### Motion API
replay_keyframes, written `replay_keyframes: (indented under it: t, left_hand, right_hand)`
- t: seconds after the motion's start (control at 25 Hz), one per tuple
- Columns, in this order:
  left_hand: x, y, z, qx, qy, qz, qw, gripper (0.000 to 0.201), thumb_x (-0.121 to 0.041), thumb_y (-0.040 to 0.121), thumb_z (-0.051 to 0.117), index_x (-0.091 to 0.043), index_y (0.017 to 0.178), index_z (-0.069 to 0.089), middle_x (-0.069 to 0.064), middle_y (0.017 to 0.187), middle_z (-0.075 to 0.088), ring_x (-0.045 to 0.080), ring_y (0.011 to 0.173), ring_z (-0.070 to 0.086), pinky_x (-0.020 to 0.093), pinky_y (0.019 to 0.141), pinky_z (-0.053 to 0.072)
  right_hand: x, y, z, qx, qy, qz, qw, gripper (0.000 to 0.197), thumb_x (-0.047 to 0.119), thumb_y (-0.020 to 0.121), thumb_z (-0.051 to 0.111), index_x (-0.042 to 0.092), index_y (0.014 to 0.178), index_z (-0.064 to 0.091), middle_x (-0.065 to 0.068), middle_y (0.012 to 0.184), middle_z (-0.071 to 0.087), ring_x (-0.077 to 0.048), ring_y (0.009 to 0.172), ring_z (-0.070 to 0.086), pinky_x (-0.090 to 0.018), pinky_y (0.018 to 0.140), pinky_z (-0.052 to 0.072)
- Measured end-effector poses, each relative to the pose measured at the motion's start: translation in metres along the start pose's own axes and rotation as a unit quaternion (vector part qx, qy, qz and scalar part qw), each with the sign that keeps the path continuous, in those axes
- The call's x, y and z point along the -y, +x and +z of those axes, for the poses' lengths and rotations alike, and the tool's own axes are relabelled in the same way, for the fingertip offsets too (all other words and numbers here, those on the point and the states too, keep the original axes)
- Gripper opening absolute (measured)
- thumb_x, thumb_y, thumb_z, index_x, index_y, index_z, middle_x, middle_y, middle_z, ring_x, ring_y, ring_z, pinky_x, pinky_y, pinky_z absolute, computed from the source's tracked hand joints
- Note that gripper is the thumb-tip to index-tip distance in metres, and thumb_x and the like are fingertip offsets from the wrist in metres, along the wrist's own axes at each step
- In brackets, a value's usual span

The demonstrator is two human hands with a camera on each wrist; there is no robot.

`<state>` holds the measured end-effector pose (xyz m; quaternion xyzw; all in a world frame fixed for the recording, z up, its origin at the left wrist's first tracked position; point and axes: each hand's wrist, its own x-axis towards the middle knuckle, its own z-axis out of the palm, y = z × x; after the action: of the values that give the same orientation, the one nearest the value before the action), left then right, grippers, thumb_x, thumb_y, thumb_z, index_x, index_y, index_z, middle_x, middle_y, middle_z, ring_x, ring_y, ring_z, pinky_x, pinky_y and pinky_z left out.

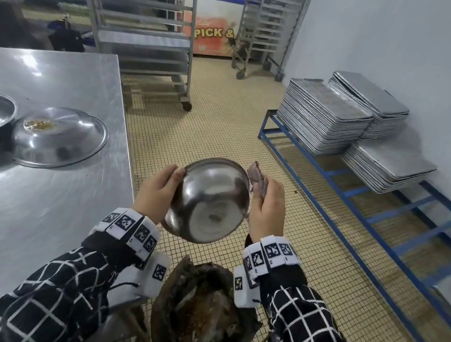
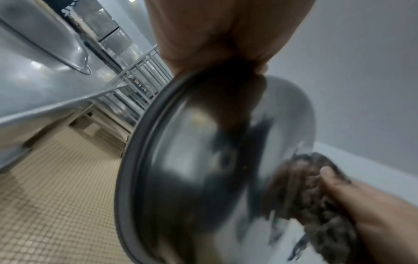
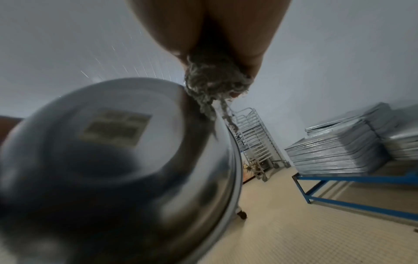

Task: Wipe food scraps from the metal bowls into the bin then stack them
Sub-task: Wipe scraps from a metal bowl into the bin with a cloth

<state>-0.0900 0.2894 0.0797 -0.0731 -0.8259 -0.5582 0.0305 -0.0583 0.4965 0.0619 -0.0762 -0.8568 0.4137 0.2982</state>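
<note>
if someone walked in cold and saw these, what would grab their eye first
First the shiny metal bowl held up at centre, tipped with its bottom toward the camera, the left hand gripping its rim while the right hand clutches a grey rag at the other edge. Just below sits the bin full of brown scraps. On the steel table to the left, two more bowls hold crumbs, and stacked trays line the right wall.

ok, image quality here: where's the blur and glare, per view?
Head: mostly sharp at centre, table smeared toward the left edge, ceiling-light glare on it, wide-angle bending at the edges. Left wrist: bowl and rag motion-blurred, floor tiles clearer. Right wrist: bowl close and soft, tray stacks streaked, wall light trails.
</note>
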Motion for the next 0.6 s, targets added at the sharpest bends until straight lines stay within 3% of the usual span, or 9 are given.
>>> replay_keyframes:
  t: [0.08,0.12,0.16,0.24,0.32,0.4,0.56,0.6]
  left_hand:
    - [-0.003,0.001,0.003,-0.024,-0.026,-0.025,0.999,0.029,-0.032,0.101,0.038,-0.015,0.091,0.058,0.006,0.084,0.061,0.020,0.077,0.056,0.030,0.073,0.045]
    - [-0.006,0.002,0.005,-0.033,-0.033,-0.036,0.998,0.030,-0.032,0.102,0.037,-0.013,0.093,0.058,0.007,0.086,0.061,0.020,0.079,0.056,0.030,0.074,0.045]
    - [-0.009,0.002,0.007,-0.039,-0.044,-0.042,0.997,0.031,-0.032,0.102,0.036,-0.012,0.094,0.058,0.008,0.087,0.061,0.020,0.080,0.056,0.031,0.075,0.045]
    - [-0.014,0.004,0.010,-0.048,-0.062,-0.044,0.996,0.030,-0.030,0.103,0.035,-0.011,0.093,0.056,0.011,0.089,0.061,0.021,0.080,0.056,0.035,0.077,0.046]
    - [-0.015,0.005,0.012,-0.047,-0.065,-0.043,0.996,0.030,-0.029,0.103,0.036,-0.008,0.093,0.056,0.018,0.092,0.061,0.024,0.080,0.055,0.041,0.081,0.047]
    - [-0.014,0.005,0.012,-0.041,-0.077,-0.045,0.995,0.030,-0.028,0.102,0.036,-0.006,0.096,0.056,0.022,0.095,0.061,0.025,0.080,0.054,0.044,0.084,0.047]
    - [-0.021,0.005,0.011,-0.023,-0.103,-0.051,0.993,0.027,-0.029,0.103,0.035,-0.013,0.099,0.057,0.007,0.091,0.061,0.017,0.081,0.056,0.031,0.078,0.046]
    - [-0.022,0.007,0.011,-0.026,-0.114,-0.054,0.992,0.026,-0.029,0.103,0.035,-0.016,0.098,0.058,0.003,0.089,0.060,0.014,0.081,0.056,0.027,0.076,0.045]
  right_hand:
    - [0.003,-0.018,0.007,0.058,0.018,0.032,0.998,0.038,0.028,0.097,0.046,0.011,0.130,0.047,-0.003,0.130,0.048,-0.014,0.116,0.049,-0.032,0.100,0.045]
    - [0.006,-0.030,0.011,0.105,0.018,0.019,0.994,0.047,0.033,0.097,0.043,0.017,0.140,0.038,-0.001,0.144,0.036,-0.016,0.131,0.038,-0.031,0.108,0.035]
    - [0.009,-0.043,0.017,0.150,0.012,-0.018,0.988,0.055,0.038,0.097,0.040,0.022,0.148,0.025,0.004,0.155,0.019,-0.016,0.141,0.022,-0.028,0.110,0.024]
    - [0.014,-0.064,0.027,0.199,-0.008,-0.118,0.973,0.062,0.040,0.099,0.034,0.022,0.152,0.007,0.008,0.159,-0.006,-0.015,0.146,0.000,-0.026,0.110,0.019]
    - [0.017,-0.064,0.033,0.186,-0.023,-0.183,0.965,0.059,0.035,0.099,0.033,0.018,0.151,0.008,0.001,0.159,-0.005,-0.019,0.146,-0.003,-0.029,0.109,0.029]
    - [0.021,-0.050,0.034,0.164,-0.028,-0.196,0.966,0.057,0.035,0.099,0.031,0.018,0.151,0.013,0.000,0.160,0.001,-0.021,0.147,-0.002,-0.032,0.106,0.037]
    - [0.018,-0.010,0.030,0.118,-0.046,-0.097,0.987,0.055,0.038,0.099,0.026,0.031,0.149,0.004,0.013,0.158,-0.004,-0.017,0.146,-0.008,-0.041,0.112,0.018]
    - [0.013,-0.005,0.028,0.115,-0.042,-0.058,0.991,0.055,0.038,0.100,0.028,0.033,0.148,0.003,0.014,0.157,-0.004,-0.017,0.145,-0.005,-0.042,0.111,0.019]
